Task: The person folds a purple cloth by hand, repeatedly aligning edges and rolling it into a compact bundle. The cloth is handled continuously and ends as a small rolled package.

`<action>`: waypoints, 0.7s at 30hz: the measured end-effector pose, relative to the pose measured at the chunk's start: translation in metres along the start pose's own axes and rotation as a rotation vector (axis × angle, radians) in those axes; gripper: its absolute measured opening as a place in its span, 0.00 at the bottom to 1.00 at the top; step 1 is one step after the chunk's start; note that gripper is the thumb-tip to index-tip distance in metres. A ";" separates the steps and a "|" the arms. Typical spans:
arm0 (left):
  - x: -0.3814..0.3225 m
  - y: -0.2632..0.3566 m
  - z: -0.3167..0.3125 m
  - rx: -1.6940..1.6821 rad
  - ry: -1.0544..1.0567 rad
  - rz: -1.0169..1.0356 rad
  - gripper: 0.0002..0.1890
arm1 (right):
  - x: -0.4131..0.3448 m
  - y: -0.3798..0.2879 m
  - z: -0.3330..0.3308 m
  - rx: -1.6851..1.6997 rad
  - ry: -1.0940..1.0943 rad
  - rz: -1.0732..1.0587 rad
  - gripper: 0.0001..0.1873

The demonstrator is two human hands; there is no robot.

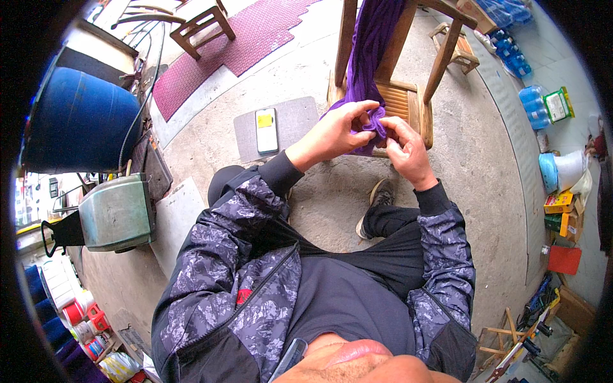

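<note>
A long purple cloth [364, 62] hangs over the frame of a wooden chair [400, 103] in front of me. Its lower end is bunched into a loop or fold between my two hands. My left hand [342, 127] pinches the bunched part with thumb and fingers from the left. From the right, my right hand [406, 146] grips the same folded cloth at its edge. The fingers partly hide the fold, so I cannot tell whether it is knotted. More purple fabric drops behind my hands over the slatted seat.
A phone [266, 130] lies on a grey mat [302, 115] on the concrete floor. Leftward are a blue barrel [81, 119] and a green-grey metal box [117, 213]. A small wooden stool [459, 50] stands beyond the chair. Water bottles [512, 55] line the right wall.
</note>
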State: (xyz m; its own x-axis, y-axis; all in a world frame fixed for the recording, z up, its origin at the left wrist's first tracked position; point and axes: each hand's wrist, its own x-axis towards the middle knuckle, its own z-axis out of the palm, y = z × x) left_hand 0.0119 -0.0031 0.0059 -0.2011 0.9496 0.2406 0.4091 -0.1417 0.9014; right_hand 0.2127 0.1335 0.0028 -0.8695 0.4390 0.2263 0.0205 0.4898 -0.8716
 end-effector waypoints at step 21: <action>-0.002 -0.001 0.002 -0.241 -0.082 -0.041 0.32 | -0.001 0.005 -0.001 0.024 0.030 0.057 0.18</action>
State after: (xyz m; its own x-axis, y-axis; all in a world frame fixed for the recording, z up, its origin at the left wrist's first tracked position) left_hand 0.0133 -0.0043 0.0034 -0.1358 0.9740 0.1813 0.1760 -0.1563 0.9719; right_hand 0.2136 0.1363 -0.0017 -0.8520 0.4885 0.1882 0.0577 0.4450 -0.8937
